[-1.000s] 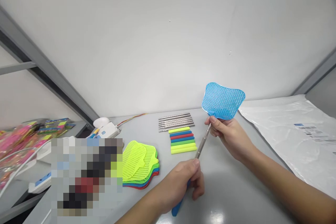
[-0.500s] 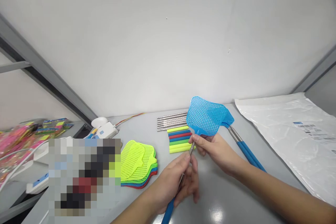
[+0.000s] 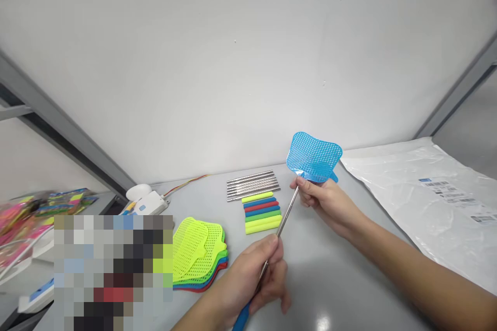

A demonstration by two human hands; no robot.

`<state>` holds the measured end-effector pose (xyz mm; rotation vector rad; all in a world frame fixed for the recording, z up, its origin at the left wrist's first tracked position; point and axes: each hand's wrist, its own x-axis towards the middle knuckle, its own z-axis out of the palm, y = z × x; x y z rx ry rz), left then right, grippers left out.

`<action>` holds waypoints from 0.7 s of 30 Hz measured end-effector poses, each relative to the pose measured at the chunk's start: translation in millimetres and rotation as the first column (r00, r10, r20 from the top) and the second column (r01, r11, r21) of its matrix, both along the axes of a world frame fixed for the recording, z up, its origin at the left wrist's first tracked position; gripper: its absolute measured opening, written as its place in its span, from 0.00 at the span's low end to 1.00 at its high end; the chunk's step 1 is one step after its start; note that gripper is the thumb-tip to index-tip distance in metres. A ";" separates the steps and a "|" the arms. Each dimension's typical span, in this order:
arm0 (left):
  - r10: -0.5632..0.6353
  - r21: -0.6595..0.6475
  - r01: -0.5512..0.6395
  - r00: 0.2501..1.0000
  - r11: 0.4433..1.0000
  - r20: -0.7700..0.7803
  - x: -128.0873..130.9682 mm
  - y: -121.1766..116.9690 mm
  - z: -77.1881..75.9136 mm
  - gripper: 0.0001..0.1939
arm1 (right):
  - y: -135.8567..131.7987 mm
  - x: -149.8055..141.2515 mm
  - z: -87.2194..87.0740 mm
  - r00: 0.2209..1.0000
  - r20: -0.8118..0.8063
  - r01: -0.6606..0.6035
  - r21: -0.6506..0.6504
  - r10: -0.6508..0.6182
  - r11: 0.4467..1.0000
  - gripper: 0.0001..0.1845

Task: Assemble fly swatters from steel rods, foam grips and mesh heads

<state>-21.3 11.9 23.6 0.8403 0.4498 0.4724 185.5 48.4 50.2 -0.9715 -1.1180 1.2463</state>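
A blue fly swatter (image 3: 315,152) with a perforated plastic head is held aslant above the table by both hands. My right hand (image 3: 332,204) is closed around its neck, thumb and fingers pinching just below the head. Lower down, my left hand (image 3: 256,269) grips the thin metal rod (image 3: 288,213), with the thumb and index finger pressed on it and the other fingers loosely curled. Below that hand the blue handle (image 3: 241,318) runs out of the frame. A second blue swatter's edge (image 3: 334,177) shows behind; my right hand and arm hide most of it.
Metal rods (image 3: 252,184) and coloured grip tubes (image 3: 262,213) lie in rows near the wall. Yellow, green, blue and red swatter heads (image 3: 198,248) are stacked left. A white plastic mailer (image 3: 419,186) covers the right side. Power strips, wires, bagged goods (image 3: 34,212) and a pixelated patch are far left.
My right hand has moved up and right with the swatter head, away from my left hand. A longer stretch of metal rod now shows between them. The camera view has shifted slightly.
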 end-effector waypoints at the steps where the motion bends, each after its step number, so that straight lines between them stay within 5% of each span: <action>1: -0.011 -0.006 0.011 1.000 1.000 0.001 -1.0 0.1 0.6 0.20 | 2.1 3.2 0.7 1.000 0.028 -0.002 0.022 0.002 1.000 0.14; 12: -0.015 -0.080 0.020 0.998 0.997 0.063 0.2 -1.6 -2.4 0.20 | -30.2 -43.0 -12.8 0.941 0.103 -0.310 -0.116 0.322 0.944 0.19; 16: -0.042 -0.090 0.046 0.998 0.995 0.046 0.1 0.2 -0.5 0.20 | -22.3 -34.6 -8.8 0.977 0.099 -0.178 -0.103 0.188 0.979 0.19; 21: -0.096 -0.104 0.090 0.994 0.990 -0.059 -2.8 -0.7 3.0 0.20 | 14.0 16.7 -0.2 0.991 -0.070 0.117 -0.020 -0.118 0.993 0.19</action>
